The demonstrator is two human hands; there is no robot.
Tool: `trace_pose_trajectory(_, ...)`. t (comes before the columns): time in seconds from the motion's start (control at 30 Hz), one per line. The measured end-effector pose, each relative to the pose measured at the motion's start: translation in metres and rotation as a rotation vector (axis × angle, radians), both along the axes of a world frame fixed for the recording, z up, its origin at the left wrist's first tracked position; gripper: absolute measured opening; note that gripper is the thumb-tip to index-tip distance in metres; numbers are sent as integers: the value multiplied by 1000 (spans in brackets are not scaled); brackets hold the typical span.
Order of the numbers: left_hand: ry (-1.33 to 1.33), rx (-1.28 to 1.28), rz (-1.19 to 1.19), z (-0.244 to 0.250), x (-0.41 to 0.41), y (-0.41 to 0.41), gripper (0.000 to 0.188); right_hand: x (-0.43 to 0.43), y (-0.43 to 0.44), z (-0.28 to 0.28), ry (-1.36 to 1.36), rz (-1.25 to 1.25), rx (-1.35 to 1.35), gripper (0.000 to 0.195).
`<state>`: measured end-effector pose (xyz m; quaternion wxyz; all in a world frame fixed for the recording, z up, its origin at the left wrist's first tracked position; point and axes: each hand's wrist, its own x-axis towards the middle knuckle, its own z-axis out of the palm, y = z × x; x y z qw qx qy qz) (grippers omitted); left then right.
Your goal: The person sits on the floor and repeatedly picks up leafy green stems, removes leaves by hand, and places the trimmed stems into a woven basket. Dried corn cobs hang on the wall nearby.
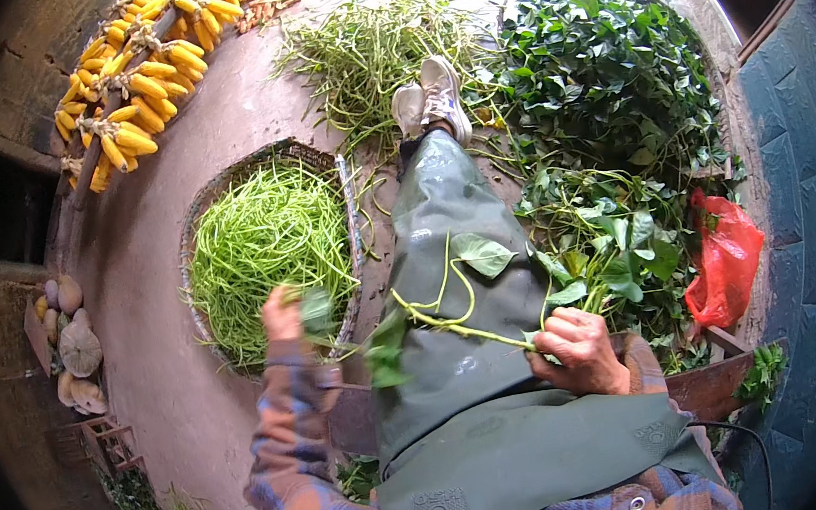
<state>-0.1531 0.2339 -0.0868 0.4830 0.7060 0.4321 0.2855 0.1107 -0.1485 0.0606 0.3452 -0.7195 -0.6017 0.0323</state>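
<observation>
My right hand [577,349] is closed around a leafy green vine [462,328], whose stem reaches left across the dark green waterproof apron [469,391] on my lap. Over the near part of a woven basket [353,223] is my left hand [282,316], blurred, with a blurred green leaf [317,311] at its fingers; the exact hold is unclear. Thin green stems [270,233] fill that basket. Beside my right hand lies a heap of leafy vines [602,233].
Stripped vines [385,53] lie around my shoes [439,96]. Dark leaves [606,74] are piled at the upper right, above a red plastic bag [725,256]. Yellow corn cobs [141,96] hang at the upper left. Squashes [79,349] sit at the left wall.
</observation>
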Motion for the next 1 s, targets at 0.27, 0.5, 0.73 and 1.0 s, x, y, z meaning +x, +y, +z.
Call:
trace_pose_trajectory(0.27,-94,-576,-188,134,43,-110,24,-5,12,-12,-10,35,-9,21)
trace_pose_trajectory(0.5,81,106,-859,147,93,-135,27,-1,10,-9,-20,192,-77,25)
trace_pose_trajectory(0.73,64,656,-1315,128,128,-149,20,21,1,7,19,268,-110,24)
trace_pose_trajectory(1.0,95,300,-719,110,101,-105,7,61,-52,-8,142,-58,-146,19)
